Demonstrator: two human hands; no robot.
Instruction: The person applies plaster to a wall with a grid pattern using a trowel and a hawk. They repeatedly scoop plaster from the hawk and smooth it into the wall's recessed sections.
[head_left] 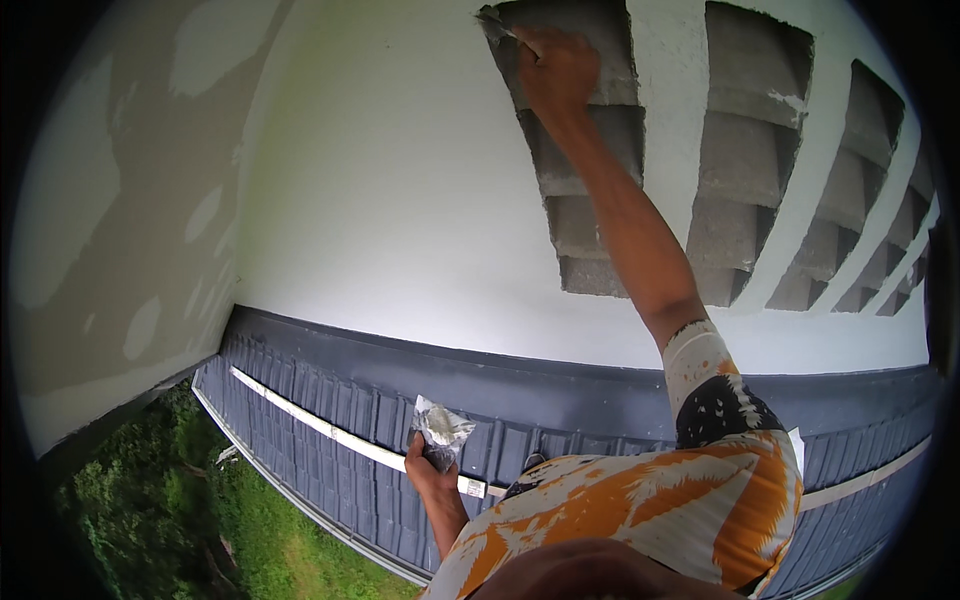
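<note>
My right hand is raised to the upper left corner of the nearest grey louvred vent opening. Its fingers are closed round a small putty knife, whose greyish blade touches the opening's edge; the handle is hidden in the fist. Lower down, over the roof, my left hand grips a shiny, pale, flat sheet with a lump of white paste on it. Whether that sheet is metal or plastic film I cannot tell. Smooth white wall surrounds the vent.
More vent openings run along the wall to the right. At the left stands a patchy grey-and-white wall. Below is a dark tiled roof with a long pale batten across it. Beyond the gutter edge, grass lies lower.
</note>
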